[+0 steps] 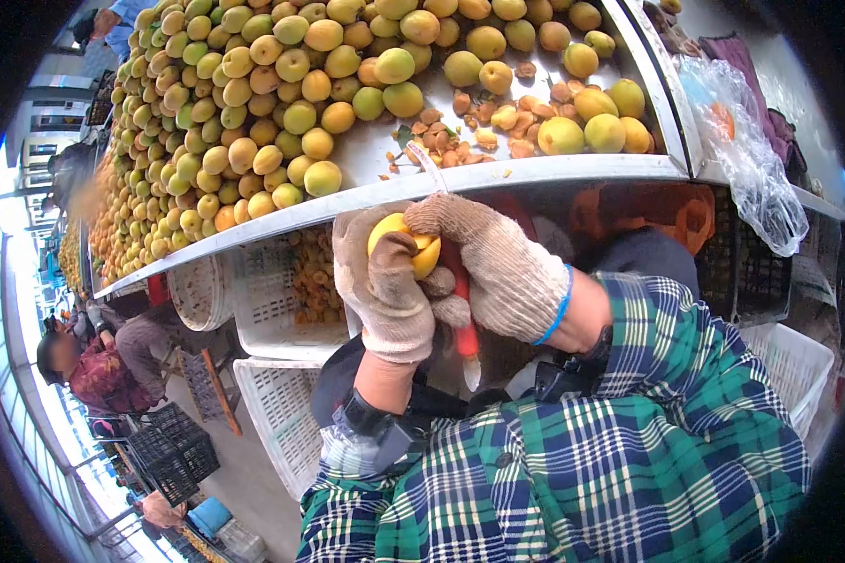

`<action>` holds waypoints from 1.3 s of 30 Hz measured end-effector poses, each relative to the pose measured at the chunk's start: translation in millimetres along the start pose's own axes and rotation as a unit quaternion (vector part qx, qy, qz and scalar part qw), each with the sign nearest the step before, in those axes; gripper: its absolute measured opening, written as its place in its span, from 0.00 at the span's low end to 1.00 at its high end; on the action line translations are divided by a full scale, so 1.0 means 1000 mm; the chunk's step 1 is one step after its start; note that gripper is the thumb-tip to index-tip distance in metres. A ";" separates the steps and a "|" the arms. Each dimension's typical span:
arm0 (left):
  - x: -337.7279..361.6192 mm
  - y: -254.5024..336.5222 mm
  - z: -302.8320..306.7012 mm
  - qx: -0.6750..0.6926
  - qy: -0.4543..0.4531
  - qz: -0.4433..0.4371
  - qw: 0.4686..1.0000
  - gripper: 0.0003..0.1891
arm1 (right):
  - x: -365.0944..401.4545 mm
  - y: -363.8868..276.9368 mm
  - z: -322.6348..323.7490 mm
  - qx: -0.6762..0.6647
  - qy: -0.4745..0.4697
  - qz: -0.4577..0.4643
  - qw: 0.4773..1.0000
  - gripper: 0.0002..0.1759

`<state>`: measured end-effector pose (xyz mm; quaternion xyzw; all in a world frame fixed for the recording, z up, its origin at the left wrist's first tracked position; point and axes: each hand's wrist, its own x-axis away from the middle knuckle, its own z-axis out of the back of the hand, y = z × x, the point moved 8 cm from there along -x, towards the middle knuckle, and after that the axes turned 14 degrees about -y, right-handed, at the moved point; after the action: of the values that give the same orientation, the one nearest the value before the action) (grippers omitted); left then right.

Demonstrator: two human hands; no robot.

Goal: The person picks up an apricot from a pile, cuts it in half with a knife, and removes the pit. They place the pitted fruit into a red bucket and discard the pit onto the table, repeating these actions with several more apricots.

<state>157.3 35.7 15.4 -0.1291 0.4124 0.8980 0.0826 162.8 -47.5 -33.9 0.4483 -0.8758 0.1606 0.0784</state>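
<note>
My left hand [382, 286], in a knitted work glove, is closed around a yellow apricot [427, 255] that looks split open. Close against it, my right hand [499, 258], gloved too, grips a knife by its red handle [465, 340]. Its narrow blade [426, 167] sticks out past my fingers toward the table edge. The right thumb and fingertips touch the apricot. Just beyond both hands, apricot pits and torn pieces [446, 141] lie on the metal tabletop [361, 150].
Whole apricots [253, 103] are heaped across the table, with several more [603, 131] at its right corner. A raised metal rim [573, 169] borders it. Below stand a white crate [277, 305] holding apricot pieces and a white bucket [200, 293]. A plastic bag [746, 155] hangs at right. A person [103, 366] sits at left.
</note>
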 end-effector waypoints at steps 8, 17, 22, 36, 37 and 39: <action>0.019 -0.011 -0.023 0.312 0.021 0.201 0.928 0.20 | 0.000 -0.005 0.017 0.165 0.070 0.029 0.983 0.13; -0.021 0.005 -0.002 0.094 -0.162 -0.029 0.982 0.33 | 0.017 -0.016 -0.002 0.109 -0.020 0.044 0.993 0.13; -0.017 0.014 -0.001 -0.004 -0.189 -0.051 0.981 0.35 | 0.014 -0.022 0.003 0.294 -0.033 0.049 0.954 0.13; 0.006 -0.027 -0.023 0.167 -0.017 0.120 0.978 0.28 | 0.007 -0.006 0.021 0.169 0.043 0.224 0.959 0.07; 0.007 -0.032 -0.025 0.241 0.005 0.152 0.958 0.28 | 0.002 -0.008 0.027 0.269 0.058 0.205 0.939 0.11; 0.008 -0.035 -0.027 0.253 0.007 0.164 0.954 0.27 | 0.002 -0.010 0.035 0.328 0.061 0.212 0.919 0.13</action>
<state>163.2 38.0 -28.6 -0.0414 0.6420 0.7646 -0.0385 169.4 -66.7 -63.9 0.2419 -0.8421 0.4788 -0.0554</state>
